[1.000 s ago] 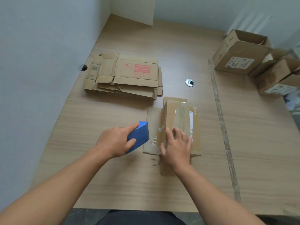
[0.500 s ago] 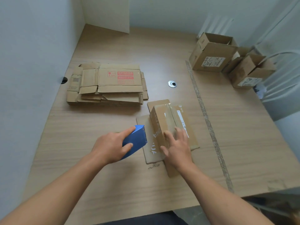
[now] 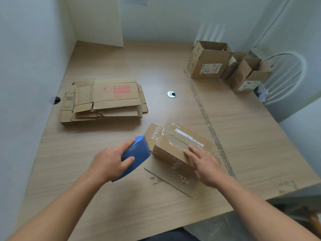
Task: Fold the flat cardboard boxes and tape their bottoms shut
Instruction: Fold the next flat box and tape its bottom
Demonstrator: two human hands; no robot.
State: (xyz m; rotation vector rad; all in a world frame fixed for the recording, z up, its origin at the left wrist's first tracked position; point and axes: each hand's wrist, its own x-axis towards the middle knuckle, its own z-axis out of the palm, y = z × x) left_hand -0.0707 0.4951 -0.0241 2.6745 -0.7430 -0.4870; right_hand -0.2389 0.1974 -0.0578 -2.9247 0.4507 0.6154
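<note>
Nearest the person, the left grip (image 3: 111, 162) is wrapped round a blue tape dispenser (image 3: 134, 156), thumb on its near side and fingers over the top. The dispenser's nose is just beside the nine o'clock edge of the box in hand (image 3: 169, 146), perhaps touching it. The right grip (image 3: 203, 164) lies flat with straight fingers, pressing the box's upturned bottom at its five o'clock end.

This box sits bottom-up on the surface (image 3: 78, 171) just ahead of the person, its loose flaps splayed beneath it. It looks light and hollow, stiff only along its creases. A hard push would likely slide it or cave it in, so it is best held at corners and edges and pinned beside the seam.

Along that seam clear tape (image 3: 177, 140) glints; where it ends is hard to make out, and the dispenser's blade is hidden.

At ten o'clock lies the stack of flat boxes (image 3: 104, 100). At one to two o'clock, well apart, stand folded boxes (image 3: 208, 63), the farthest partly hidden by its neighbour.
</note>
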